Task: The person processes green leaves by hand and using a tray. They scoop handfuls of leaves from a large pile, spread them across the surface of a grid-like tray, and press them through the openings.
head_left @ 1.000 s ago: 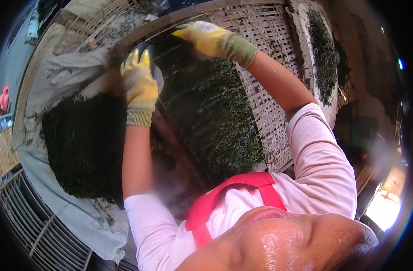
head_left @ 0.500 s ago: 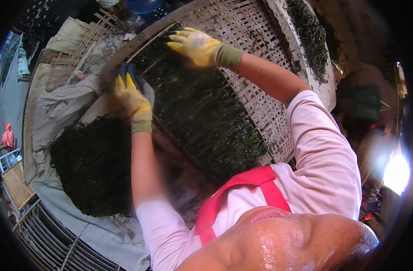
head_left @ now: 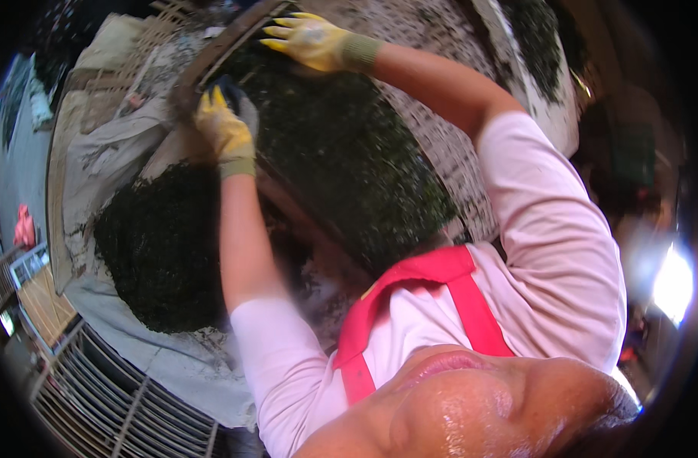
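Note:
Before me lies a long rectangular layer of dark green leafy matter (head_left: 349, 153), with a thin lath (head_left: 246, 38) along its far edge. My right hand (head_left: 307, 42), in a yellow work glove with an olive cuff, lies over the layer's far right corner, its fingers spread. In a matching glove, my left hand (head_left: 225, 126) is at the far left edge, fingers stretched out and nothing visible in them. Dark blue patches show beside its fingers; blur hides whether these are part of the glove. A rounded dark green heap (head_left: 162, 252) sits left of my left forearm.
Woven bamboo lattice (head_left: 441, 84) runs along the layer's right side. Grey cloth (head_left: 150, 366) lies around the heap. A pale ledge (head_left: 528, 84) carries more green matter at the far right. Metal bars (head_left: 112, 397) stand at lower left, and a wooden rail (head_left: 211, 57) crosses beyond my hands.
The whole view has shifted, so the leafy layer, heap and both hands appear higher. Both hands stay near the layer's far end, and the right has moved slightly left in the picture.

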Action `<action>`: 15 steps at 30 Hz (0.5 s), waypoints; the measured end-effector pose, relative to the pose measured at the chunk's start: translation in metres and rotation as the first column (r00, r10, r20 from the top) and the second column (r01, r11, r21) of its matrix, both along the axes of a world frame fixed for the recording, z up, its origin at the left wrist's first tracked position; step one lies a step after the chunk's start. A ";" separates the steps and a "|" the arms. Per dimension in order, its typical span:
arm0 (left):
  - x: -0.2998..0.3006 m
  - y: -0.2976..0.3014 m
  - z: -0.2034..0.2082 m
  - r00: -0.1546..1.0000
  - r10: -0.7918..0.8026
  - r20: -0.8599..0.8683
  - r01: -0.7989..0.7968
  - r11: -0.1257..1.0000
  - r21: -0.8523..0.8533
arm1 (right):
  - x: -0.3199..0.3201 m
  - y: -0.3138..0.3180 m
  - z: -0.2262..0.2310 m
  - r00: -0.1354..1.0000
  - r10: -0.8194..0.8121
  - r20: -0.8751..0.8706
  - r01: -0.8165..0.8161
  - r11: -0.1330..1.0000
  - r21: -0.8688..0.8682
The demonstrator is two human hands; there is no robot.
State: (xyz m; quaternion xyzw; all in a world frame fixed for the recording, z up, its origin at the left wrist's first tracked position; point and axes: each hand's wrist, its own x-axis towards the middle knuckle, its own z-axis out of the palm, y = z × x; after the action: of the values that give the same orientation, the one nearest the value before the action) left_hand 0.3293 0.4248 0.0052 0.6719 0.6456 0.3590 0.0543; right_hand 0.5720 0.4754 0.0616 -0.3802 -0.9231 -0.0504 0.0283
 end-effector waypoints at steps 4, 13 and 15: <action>-0.009 0.004 0.006 0.938 0.021 -0.345 -0.012 1.000 0.027 | -0.006 0.001 0.014 0.999 0.009 -0.046 -0.010 1.000 -0.024; 0.047 -0.195 0.052 0.923 -0.044 0.383 0.084 0.993 -0.087 | 0.119 -0.177 0.031 0.659 -0.704 -0.265 0.322 0.582 -0.746; 0.054 -0.260 0.040 0.945 0.055 0.323 0.038 0.961 -0.275 | 0.142 -0.222 0.037 0.676 -0.707 -0.205 0.249 0.482 -0.840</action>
State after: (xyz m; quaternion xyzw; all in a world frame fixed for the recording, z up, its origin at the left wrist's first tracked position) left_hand 0.3836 0.1644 0.0451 0.5856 0.6743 0.3721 0.2528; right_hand 0.7135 0.2531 0.0990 -0.6064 -0.6547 0.4391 0.1044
